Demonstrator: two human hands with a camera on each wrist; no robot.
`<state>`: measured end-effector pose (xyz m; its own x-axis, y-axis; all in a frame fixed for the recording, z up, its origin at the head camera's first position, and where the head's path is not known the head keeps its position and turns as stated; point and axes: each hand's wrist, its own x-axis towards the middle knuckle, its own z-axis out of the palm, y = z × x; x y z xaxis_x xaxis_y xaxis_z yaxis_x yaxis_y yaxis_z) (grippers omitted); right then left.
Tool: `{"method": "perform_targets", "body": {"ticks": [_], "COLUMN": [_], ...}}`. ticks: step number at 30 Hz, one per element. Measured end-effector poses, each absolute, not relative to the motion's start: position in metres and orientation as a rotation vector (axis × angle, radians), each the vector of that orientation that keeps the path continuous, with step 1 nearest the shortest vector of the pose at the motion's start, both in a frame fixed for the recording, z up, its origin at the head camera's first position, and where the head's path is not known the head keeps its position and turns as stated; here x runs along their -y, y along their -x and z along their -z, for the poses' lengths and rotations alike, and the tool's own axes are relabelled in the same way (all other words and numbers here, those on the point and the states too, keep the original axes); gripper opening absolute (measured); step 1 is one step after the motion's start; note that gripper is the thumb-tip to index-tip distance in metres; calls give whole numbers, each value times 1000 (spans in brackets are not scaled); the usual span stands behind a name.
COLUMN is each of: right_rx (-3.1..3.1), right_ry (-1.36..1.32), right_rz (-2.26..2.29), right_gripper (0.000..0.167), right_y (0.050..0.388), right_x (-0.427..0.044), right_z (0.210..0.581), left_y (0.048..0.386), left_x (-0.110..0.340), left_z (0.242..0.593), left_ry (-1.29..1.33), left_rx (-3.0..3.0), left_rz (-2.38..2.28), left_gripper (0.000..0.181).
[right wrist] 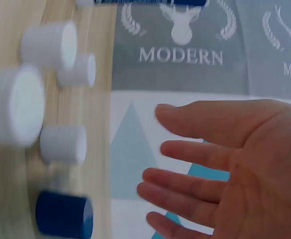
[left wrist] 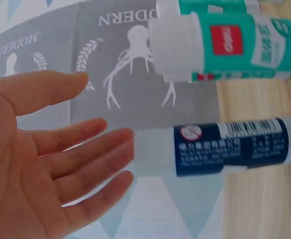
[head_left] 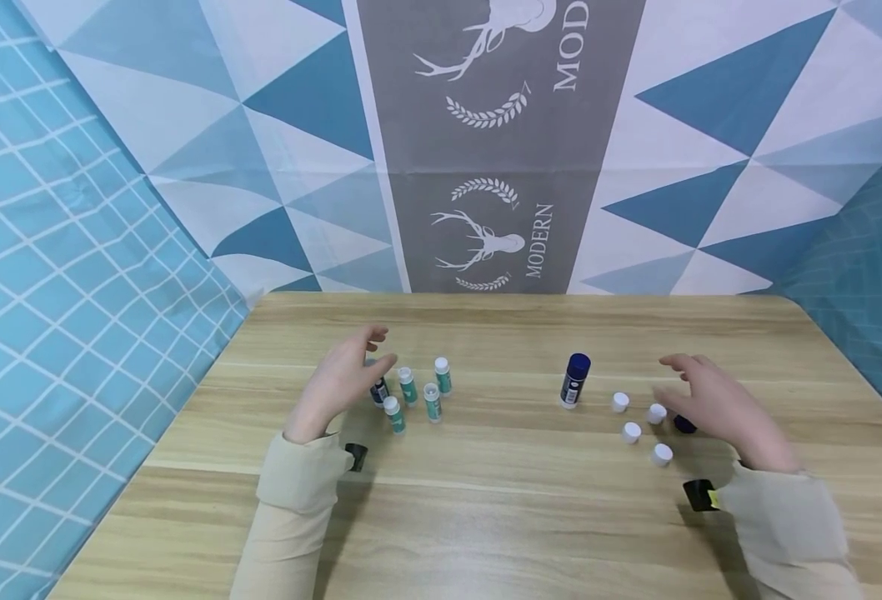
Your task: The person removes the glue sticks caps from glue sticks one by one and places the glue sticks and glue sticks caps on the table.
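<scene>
My left hand (head_left: pixel 338 382) hovers beside an uncapped navy glue stick (head_left: pixel 380 395), its fingers relaxed and nothing in them. In the left wrist view that navy stick (left wrist: pixel 230 148) stands just past the fingertips, with its white top showing. Close by stand several green glue sticks (head_left: pixel 408 388), upright and without caps. On the right, my right hand (head_left: pixel 719 406) hangs over a navy cap (head_left: pixel 685 425), which it partly covers in the head view. The right wrist view shows the navy cap (right wrist: pixel 63 215) apart from the loosely spread fingers. Several white caps (head_left: pixel 631 432) lie to its left.
A capped navy glue stick (head_left: pixel 573 383) stands upright between the two groups. The wooden table (head_left: pixel 486 517) reaches back to a patterned cloth (head_left: pixel 478 225) hanging behind it. Black devices (head_left: pixel 699 495) are attached at both wrists.
</scene>
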<state>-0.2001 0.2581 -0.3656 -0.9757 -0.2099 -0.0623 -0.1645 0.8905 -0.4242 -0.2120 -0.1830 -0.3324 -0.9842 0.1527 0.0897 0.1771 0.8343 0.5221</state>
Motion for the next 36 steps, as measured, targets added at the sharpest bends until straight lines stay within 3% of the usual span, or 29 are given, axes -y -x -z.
{"method": "perform_targets", "body": {"ticks": [15,36], "right_rx": [-2997,-3064], "right_ry": [481,503], "right_rz": [841,956], "right_gripper": [56,48], "right_y": [199,209], "right_x": [-210,-170], "right_z": [350,373], "left_y": [208,198], "left_x": [144,88], "left_z": [334,353], "left_ry": [504,688], "left_rx": [2775,2777], "left_rz": [802,585], "left_gripper": [45,37]}}
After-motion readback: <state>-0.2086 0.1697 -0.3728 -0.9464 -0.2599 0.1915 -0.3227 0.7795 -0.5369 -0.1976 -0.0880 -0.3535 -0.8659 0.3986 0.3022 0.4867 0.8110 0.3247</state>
